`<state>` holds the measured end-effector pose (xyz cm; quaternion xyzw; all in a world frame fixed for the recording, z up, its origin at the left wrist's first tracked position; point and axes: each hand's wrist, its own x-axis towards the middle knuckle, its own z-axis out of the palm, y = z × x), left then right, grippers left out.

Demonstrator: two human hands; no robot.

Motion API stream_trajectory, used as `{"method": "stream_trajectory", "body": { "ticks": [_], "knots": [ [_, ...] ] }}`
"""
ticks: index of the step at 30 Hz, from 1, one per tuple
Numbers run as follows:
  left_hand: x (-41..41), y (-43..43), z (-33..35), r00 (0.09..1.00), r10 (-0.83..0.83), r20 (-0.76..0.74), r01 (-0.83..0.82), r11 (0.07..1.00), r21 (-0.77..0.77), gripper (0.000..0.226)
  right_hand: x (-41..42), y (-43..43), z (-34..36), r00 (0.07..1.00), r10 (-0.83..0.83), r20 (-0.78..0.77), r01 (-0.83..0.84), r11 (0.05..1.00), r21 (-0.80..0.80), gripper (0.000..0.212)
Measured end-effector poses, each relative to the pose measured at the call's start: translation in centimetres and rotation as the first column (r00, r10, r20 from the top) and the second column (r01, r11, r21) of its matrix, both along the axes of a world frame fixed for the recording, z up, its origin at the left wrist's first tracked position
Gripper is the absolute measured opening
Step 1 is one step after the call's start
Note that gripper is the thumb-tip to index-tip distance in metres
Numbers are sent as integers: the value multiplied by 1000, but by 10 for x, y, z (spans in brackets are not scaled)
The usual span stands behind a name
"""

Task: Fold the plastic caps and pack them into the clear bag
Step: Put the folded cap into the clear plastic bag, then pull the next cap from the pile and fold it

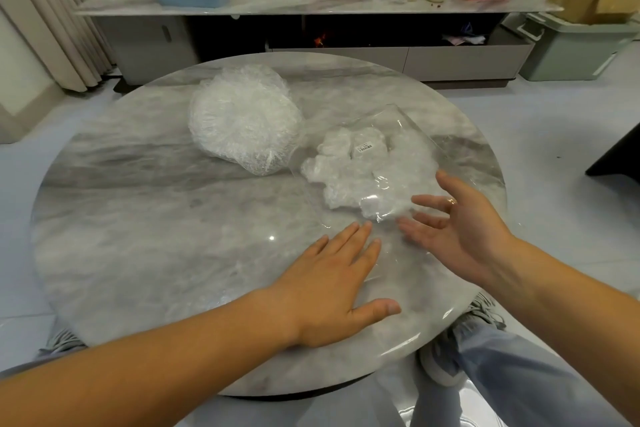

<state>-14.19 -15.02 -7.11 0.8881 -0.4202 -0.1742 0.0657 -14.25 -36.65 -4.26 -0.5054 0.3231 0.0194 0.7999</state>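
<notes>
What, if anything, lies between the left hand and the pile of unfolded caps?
Nothing visible. Only bare table separates the left hand from the pile of caps. The clear bag lies just right of that path, by the right hand.

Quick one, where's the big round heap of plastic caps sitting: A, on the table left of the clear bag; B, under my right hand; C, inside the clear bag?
A: the heap of caps lies on the table, just left of the clear bag.
</notes>
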Motion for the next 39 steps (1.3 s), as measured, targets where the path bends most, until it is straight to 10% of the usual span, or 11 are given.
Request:
{"method": "stream_trajectory", "body": {
  "ticks": [9, 13, 21, 39],
  "knots": [
    [4, 2, -5, 999, -20, -31, 18, 997, -74, 78, -5, -6, 2, 992, 128, -2, -128, 992, 0, 73],
    [17, 15, 0, 999, -14, -49, 2, 971, -239, 70, -15, -10, 10, 999, 31, -20, -36, 955, -294, 57],
    [98, 83, -1, 887, 456, 79, -440, 884, -158, 50, -23, 43, 41, 945, 313, 97, -75, 495, -866, 36],
    [90, 128, -13, 887, 124, 446, -147, 989, 17, 63, 49, 121, -15, 495, 815, -301, -292, -170, -941, 62]
  ]
}}
